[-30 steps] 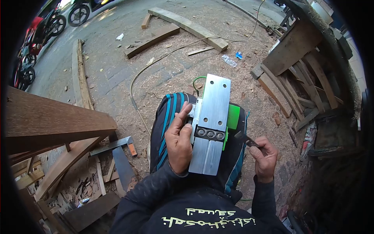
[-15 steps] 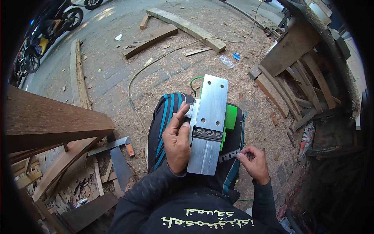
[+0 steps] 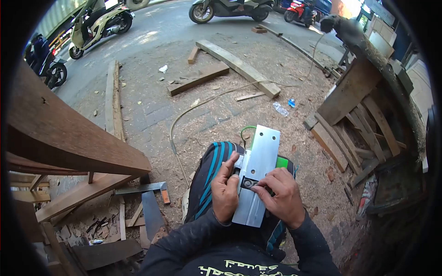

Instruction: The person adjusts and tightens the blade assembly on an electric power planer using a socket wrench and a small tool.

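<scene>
An electric hand planer (image 3: 263,149) lies sole-up across my lap, its bright metal plates facing me and part of its green body showing at the right. My left hand (image 3: 225,191) is closed on its left side, thumb near the cutter opening. At the dark cutter drum (image 3: 249,183), between the two plates, is my right hand (image 3: 282,195). Its thumb and fingers are pinched together at the right end of the drum, over the slotted planer blade it held; the fingers now hide nearly all of that blade.
A handsaw (image 3: 151,214) and a try square (image 3: 142,187) lie left of my legs, below a large wooden frame (image 3: 83,133). Timber beams (image 3: 239,66) and a cable (image 3: 191,109) cross the shaving-strewn ground. Curved wood pieces (image 3: 334,145) are stacked right. Motorbikes (image 3: 103,25) stand beyond.
My right hand has brought the slotted blade from beside the planer up and left to the cutter drum. The left hand keeps its hold. The view has tilted up, showing more road.
</scene>
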`<state>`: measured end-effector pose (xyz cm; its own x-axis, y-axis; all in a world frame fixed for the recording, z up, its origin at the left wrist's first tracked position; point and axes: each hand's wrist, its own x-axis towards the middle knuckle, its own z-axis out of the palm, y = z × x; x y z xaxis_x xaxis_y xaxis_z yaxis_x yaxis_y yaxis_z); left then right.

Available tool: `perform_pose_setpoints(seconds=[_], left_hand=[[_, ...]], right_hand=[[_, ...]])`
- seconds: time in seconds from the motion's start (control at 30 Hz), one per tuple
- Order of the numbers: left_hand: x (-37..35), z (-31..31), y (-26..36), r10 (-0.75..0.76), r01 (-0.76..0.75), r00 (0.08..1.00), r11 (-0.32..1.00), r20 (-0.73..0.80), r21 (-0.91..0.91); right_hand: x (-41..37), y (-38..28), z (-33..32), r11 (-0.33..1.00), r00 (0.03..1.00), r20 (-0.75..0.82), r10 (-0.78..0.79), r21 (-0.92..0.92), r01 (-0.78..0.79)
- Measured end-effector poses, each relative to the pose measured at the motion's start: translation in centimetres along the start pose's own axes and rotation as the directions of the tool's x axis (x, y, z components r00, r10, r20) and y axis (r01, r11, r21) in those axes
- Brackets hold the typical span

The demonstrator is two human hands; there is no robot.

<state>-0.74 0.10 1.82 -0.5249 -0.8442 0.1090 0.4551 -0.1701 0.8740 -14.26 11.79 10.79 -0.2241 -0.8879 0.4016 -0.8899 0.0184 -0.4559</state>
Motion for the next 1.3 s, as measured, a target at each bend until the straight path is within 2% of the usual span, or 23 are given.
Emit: perform_pose_setpoints(seconds=[0.03,0.23,0.43,0.5,0.63,0.7,0.93,1.07,1.3], left_hand=[[0.0,0.0,0.0,-0.002,0.002,1.000,1.000,0.005,0.004],[0.2,-0.2,0.0,-0.040,0.040,0.999,0.999,0.025,-0.005],[0.2,-0.3,-0.1,-0.012,0.011,0.999,0.999,0.031,0.049],[0.3,-0.4,-0.2,0.002,-0.004,0.999,0.998,0.033,0.060],[0.3,-0.5,-0.1,0.021,-0.027,0.999,0.993,0.046,0.116],[0.3,-0.3,0.0,0.015,-0.019,0.999,0.995,0.040,0.096],[0.3,-0.4,0.2,-0.006,0.004,1.000,0.998,0.029,0.066],[0.3,0.0,0.8,-0.025,0.024,1.000,0.998,0.019,0.053],[0.3,-0.3,0.6,-0.010,0.007,0.999,0.995,0.033,0.102]], right_hand=[[0.2,0.2,0.1,0.999,0.999,0.002,-0.033,0.011,0.033],[0.4,0.4,0.0,0.997,0.996,0.059,0.062,0.052,-0.065],[0.9,-0.1,-0.5,0.998,0.995,0.101,0.022,0.055,-0.028],[1.0,-0.2,-0.6,0.998,0.988,0.142,-0.057,0.036,0.052],[1.1,-0.2,0.0,0.997,0.993,0.097,-0.068,0.035,0.065],[0.9,0.0,0.5,0.996,0.999,0.043,-0.024,0.085,0.020],[0.6,-0.4,0.0,0.989,0.998,0.037,0.044,0.138,-0.049],[0.6,0.1,0.2,0.998,1.000,-0.007,-0.003,0.062,0.003],[0.0,-0.1,0.3,0.993,1.000,0.020,0.007,0.115,-0.010]])
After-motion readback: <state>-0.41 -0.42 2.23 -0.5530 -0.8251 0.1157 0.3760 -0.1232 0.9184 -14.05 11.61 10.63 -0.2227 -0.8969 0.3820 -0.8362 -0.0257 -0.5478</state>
